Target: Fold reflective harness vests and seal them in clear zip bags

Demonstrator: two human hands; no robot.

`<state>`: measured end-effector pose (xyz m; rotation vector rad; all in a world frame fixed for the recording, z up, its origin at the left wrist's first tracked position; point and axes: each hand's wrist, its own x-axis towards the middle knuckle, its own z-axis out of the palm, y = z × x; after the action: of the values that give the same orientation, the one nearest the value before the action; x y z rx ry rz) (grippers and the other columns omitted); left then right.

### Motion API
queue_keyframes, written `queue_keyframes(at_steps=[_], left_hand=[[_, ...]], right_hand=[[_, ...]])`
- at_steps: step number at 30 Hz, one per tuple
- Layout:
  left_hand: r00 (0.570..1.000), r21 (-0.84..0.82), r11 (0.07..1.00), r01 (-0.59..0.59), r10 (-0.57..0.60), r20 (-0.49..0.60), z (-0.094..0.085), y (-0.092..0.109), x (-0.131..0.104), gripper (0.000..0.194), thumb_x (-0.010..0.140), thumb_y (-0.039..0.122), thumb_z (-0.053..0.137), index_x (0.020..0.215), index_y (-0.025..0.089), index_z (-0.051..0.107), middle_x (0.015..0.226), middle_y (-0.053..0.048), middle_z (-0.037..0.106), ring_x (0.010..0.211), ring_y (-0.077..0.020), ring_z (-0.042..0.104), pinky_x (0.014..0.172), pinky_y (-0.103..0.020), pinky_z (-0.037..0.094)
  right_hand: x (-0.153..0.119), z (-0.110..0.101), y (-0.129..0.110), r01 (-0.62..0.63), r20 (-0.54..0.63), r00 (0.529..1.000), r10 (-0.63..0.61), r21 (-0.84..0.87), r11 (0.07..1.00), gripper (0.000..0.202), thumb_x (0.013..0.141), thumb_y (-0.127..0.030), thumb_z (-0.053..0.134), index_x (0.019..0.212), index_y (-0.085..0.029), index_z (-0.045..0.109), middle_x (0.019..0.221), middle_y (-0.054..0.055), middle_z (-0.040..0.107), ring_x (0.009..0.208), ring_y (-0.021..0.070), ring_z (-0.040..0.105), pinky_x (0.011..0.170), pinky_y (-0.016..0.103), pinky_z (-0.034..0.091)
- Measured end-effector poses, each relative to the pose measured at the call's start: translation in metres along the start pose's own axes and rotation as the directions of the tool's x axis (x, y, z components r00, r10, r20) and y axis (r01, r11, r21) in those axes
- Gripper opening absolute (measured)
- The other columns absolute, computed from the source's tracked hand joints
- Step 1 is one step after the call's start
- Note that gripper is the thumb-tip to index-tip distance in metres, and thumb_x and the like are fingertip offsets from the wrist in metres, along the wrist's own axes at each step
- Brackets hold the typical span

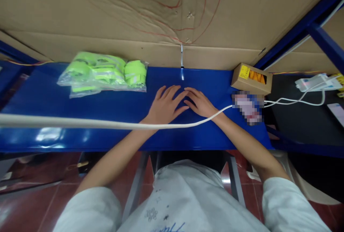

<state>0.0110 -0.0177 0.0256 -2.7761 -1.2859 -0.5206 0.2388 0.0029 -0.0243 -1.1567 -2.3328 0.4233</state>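
Observation:
My left hand (167,106) rests palm down on the blue table (188,140), its fingers spread and nothing in it. Beside it, my right hand (199,102) also lies palm down with its fingers apart, holding nothing. The fingertips of the two hands meet or nearly meet at the middle. A white cable (177,126) runs across in front of both forearms, close to the camera. To the left lie clear plastic bags of neon yellow-green fabric (107,71) with grey reflective strips.
A small cardboard box (242,78) with orange items in its window stands at the back right. In front of it lies a blurred-out, phone-like object (248,108) by the cable. A cardboard wall (134,49) closes off the back. A white power strip (313,82) sits on a dark surface further right.

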Motion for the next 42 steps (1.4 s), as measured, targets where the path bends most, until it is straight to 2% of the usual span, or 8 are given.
queue_keyframes(at_steps=[7,14,17,21,28,34,39,42], left_hand=[[0.965,-0.192,0.959,-0.21,0.235,0.116,0.051,-0.008,0.031,0.082,0.103,0.07,0.042,0.169,0.022,0.03,0.17,-0.019,0.037,0.16,-0.0348,0.033,0.133,-0.058,0.024],[0.968,-0.223,0.96,-0.168,0.203,0.144,0.058,-0.026,0.024,0.09,0.098,0.076,0.048,0.169,0.023,0.029,0.167,-0.019,0.042,0.157,-0.0351,0.038,0.132,-0.06,0.025],[0.963,-0.175,0.971,-0.166,0.197,0.184,0.061,-0.028,0.022,0.083,0.099,0.076,0.047,0.163,0.023,0.043,0.171,-0.02,0.034,0.161,-0.0391,0.03,0.132,-0.064,0.023],[0.954,-0.14,0.968,-0.207,0.231,0.189,0.065,-0.029,0.021,0.089,0.094,0.078,0.054,0.164,0.024,0.041,0.177,-0.018,0.018,0.165,-0.0405,0.015,0.132,-0.071,0.011],[0.935,-0.15,0.962,-0.231,0.261,0.239,0.069,-0.033,0.023,0.085,0.1,0.076,0.045,0.164,0.02,0.041,0.175,-0.02,0.022,0.165,-0.0375,0.019,0.133,-0.068,0.01],[0.951,-0.114,0.957,-0.265,0.279,0.131,0.068,-0.034,0.024,0.077,0.102,0.073,0.041,0.163,0.026,0.043,0.178,-0.017,0.008,0.166,-0.0412,0.014,0.13,-0.075,0.003],[0.956,-0.046,0.955,-0.292,0.289,-0.057,0.061,-0.034,0.03,0.094,0.089,0.082,0.059,0.167,0.035,0.035,0.179,-0.015,-0.001,0.164,-0.049,0.007,0.127,-0.077,-0.006],[0.951,-0.022,0.955,-0.296,0.292,-0.104,0.063,-0.035,0.032,0.094,0.085,0.081,0.065,0.165,0.04,0.037,0.179,-0.014,0.008,0.164,-0.0487,0.013,0.128,-0.076,-0.005]], right_hand=[[-0.005,-0.001,0.016,0.018,0.06,0.998,-0.011,-0.118,0.993,0.034,0.106,-0.035,0.053,0.133,-0.021,0.071,0.144,0.017,0.067,0.133,0.034,0.061,0.114,0.057,0.045],[-0.01,-0.014,0.008,-0.044,-0.205,0.978,0.036,-0.033,0.998,0.042,0.112,-0.04,0.04,0.107,-0.021,0.077,0.109,0.012,0.078,0.103,0.0252,0.071,0.097,0.044,0.052],[-0.012,-0.013,0.007,-0.073,-0.186,0.98,0.069,-0.012,0.997,0.038,0.112,-0.041,0.041,0.122,-0.023,0.073,0.124,0.011,0.075,0.117,0.0252,0.069,0.104,0.046,0.05],[-0.01,-0.002,0.013,-0.032,-0.018,0.999,0.03,-0.123,0.992,0.053,0.108,-0.052,0.049,0.151,-0.021,0.056,0.162,0.016,0.051,0.151,0.0318,0.046,0.121,0.054,0.039],[-0.006,0.003,0.017,-0.058,0.077,0.994,0.074,-0.185,0.981,0.051,0.109,-0.044,0.05,0.151,-0.017,0.059,0.161,0.018,0.052,0.153,0.0327,0.045,0.126,0.057,0.033],[-0.007,0.0,0.015,-0.032,0.082,0.995,0.05,-0.212,0.977,0.056,0.108,-0.043,0.048,0.153,-0.011,0.054,0.164,0.022,0.047,0.155,0.0325,0.042,0.128,0.055,0.032],[-0.007,-0.004,0.006,-0.041,-0.192,0.981,-0.011,-0.265,0.963,0.072,0.106,-0.046,0.047,0.169,-0.02,0.024,0.179,0.018,0.012,0.168,0.0294,0.006,0.13,0.064,0.02],[-0.007,-0.007,-0.003,-0.064,-0.283,0.959,-0.032,-0.323,0.944,0.069,0.106,-0.045,0.044,0.168,-0.022,0.025,0.179,0.015,0.014,0.169,0.0292,0.003,0.132,0.064,0.014]])
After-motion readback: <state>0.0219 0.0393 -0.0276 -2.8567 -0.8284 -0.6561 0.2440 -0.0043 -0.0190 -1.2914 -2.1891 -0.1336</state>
